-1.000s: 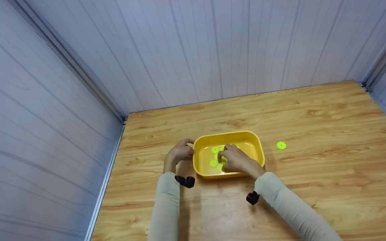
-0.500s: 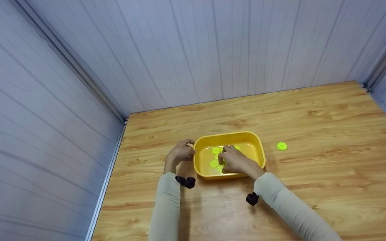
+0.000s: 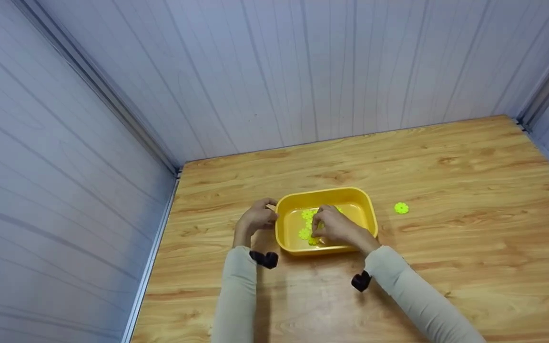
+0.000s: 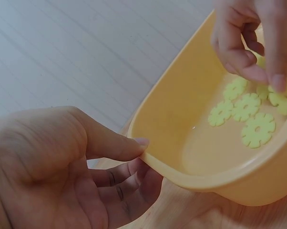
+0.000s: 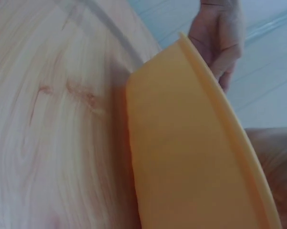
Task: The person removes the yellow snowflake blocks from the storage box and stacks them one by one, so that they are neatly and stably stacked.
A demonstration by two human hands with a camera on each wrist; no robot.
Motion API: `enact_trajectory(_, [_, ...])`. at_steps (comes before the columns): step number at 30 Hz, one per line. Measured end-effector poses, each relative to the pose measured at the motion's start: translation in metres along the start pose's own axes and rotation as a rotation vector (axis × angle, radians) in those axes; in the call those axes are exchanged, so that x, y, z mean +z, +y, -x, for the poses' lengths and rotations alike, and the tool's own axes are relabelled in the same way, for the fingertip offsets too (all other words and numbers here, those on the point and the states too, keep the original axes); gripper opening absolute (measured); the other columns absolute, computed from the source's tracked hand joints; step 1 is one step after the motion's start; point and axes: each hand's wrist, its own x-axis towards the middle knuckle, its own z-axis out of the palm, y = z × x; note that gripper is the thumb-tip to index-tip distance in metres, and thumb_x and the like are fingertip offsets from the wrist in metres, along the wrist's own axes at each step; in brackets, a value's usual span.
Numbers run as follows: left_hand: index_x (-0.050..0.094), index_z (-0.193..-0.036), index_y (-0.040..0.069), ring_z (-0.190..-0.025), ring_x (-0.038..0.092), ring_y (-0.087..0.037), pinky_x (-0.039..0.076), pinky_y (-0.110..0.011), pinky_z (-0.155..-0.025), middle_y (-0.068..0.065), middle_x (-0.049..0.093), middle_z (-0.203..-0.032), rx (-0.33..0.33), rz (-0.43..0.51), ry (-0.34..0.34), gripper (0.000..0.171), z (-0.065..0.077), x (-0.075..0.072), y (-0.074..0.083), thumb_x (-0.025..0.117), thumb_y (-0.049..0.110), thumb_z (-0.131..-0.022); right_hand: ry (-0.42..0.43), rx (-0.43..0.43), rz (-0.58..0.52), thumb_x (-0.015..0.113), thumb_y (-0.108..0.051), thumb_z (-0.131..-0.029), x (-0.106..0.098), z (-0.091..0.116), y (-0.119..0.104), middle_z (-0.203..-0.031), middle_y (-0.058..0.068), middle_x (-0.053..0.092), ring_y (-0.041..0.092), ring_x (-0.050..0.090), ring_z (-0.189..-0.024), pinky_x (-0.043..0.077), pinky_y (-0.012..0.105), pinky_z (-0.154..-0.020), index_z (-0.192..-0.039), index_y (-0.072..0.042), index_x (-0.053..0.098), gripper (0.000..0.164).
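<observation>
A yellow plastic basin point(image 3: 298, 194) stands on the wooden table. My left hand point(image 3: 258, 217) pinches its left rim, thumb on top and curled fingers below, as the left wrist view shows point(image 4: 62, 162). Inside, several yellow-green snowflake building discs point(image 4: 258, 130) lie on the basin floor, notched round the edge with a hole in the middle. My right hand point(image 3: 334, 225) reaches over the near rim into the basin, thumb and fingers drawn together at one disc point(image 4: 282, 100) and overlapping it. In the right wrist view, the basin wall point(image 5: 181, 138) hides the right fingertips and the discs.
One loose snowflake disc point(image 3: 401, 207) lies on the table right of the basin. Pale panelled walls point(image 3: 274, 71) rise along the table's back and left sides. A small black wrist device point(image 3: 361, 281) hangs at each cuff.
My right fingers have closed together over the discs in the basin, and the right hand has lifted slightly. The left hand stays on the rim.
</observation>
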Motion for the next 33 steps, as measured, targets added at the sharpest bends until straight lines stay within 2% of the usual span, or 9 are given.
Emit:
enact_trajectory(7, [0.052,-0.126,0.005,-0.078,0.059,-0.018,0.05,-0.047,-0.09,-0.014,0.06,-0.095,0.0,0.008,0.004,0.038,0.0,0.002,-0.001,0.054,0.001,-0.088,0.046,-0.008,-0.242,0.073,-0.024,-0.083,-0.009,-0.001,0.007,-0.093,0.009,0.056,0.017,0.045,-0.081,0.039,0.032,-0.073,-0.081,-0.016,0.069,0.009])
enact_trajectory(15, [0.052,-0.125,0.005,-0.077,0.059,-0.018,0.05,-0.047,-0.091,-0.01,0.058,-0.091,0.01,0.005,0.004,0.038,0.001,0.002,0.0,0.054,0.0,-0.087,0.077,0.003,-0.391,0.074,-0.027,-0.082,-0.018,0.002,0.009,-0.09,0.005,0.054,0.016,0.044,-0.077,0.038,0.029,-0.069,-0.088,-0.012,0.069,0.017])
enact_trajectory(22, [0.053,-0.125,0.006,-0.078,0.06,-0.019,0.052,-0.045,-0.089,-0.015,0.061,-0.097,0.018,0.002,0.006,0.038,0.002,0.001,0.0,0.054,0.0,-0.088,0.099,0.013,-0.529,0.071,-0.019,-0.086,-0.03,0.005,0.012,-0.091,0.005,0.057,0.014,0.045,-0.075,0.039,0.023,-0.065,-0.095,-0.002,0.067,0.02])
enact_trajectory(26, [0.053,-0.126,0.006,-0.077,0.06,-0.019,0.052,-0.044,-0.088,-0.017,0.062,-0.098,0.012,0.009,0.005,0.039,0.002,0.001,0.0,0.053,0.0,-0.088,0.121,0.038,-0.574,0.069,-0.015,-0.088,-0.042,0.009,0.008,-0.089,0.008,0.059,0.015,0.047,-0.072,0.041,0.023,-0.064,-0.096,0.002,0.067,0.02])
enact_trajectory(33, [0.052,-0.127,0.006,-0.079,0.059,-0.019,0.051,-0.045,-0.09,-0.019,0.063,-0.101,0.014,0.003,0.0,0.038,0.002,0.001,0.0,0.053,0.001,-0.089,0.155,0.08,-0.564,0.066,-0.015,-0.089,-0.067,0.025,-0.01,-0.086,0.007,0.061,0.015,0.051,-0.073,0.045,0.023,-0.067,-0.097,0.003,0.066,0.02])
